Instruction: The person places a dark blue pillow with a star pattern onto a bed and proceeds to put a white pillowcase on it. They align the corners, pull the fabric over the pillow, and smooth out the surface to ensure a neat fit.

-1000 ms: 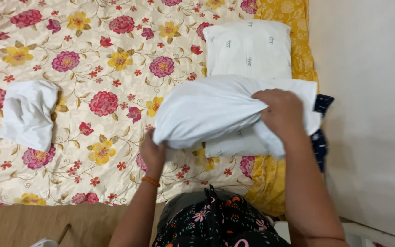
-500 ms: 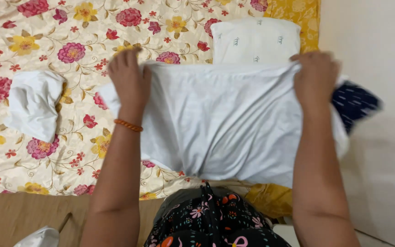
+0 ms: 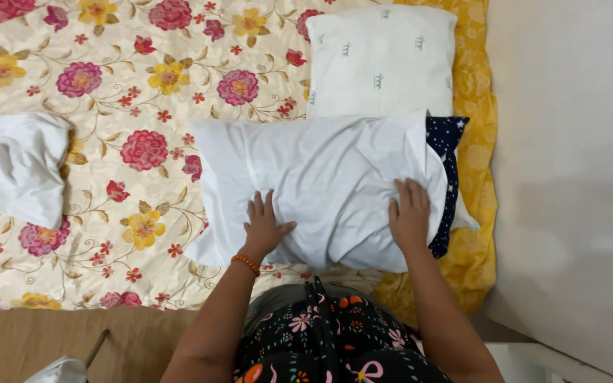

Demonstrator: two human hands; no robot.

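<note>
A bed (image 3: 72, 284) with a floral cover (image 3: 108, 177) (cream, pink and yellow blooms) fills the left. A plain pale wall (image 3: 569, 142) stands right; brown floor (image 3: 23, 340) lies near-left.

Both hands, left hand (image 3: 264, 225) and right hand (image 3: 409, 213), press flat on the white cloth (image 3: 321, 177) spread just below the white pillow (image 3: 381, 60).

The person wore a black dress printed with small pink, orange and green flowers, both arms bare of sleeves, and a thin orange beaded bangle (image 3: 245, 264) circled the left wrist.
</note>
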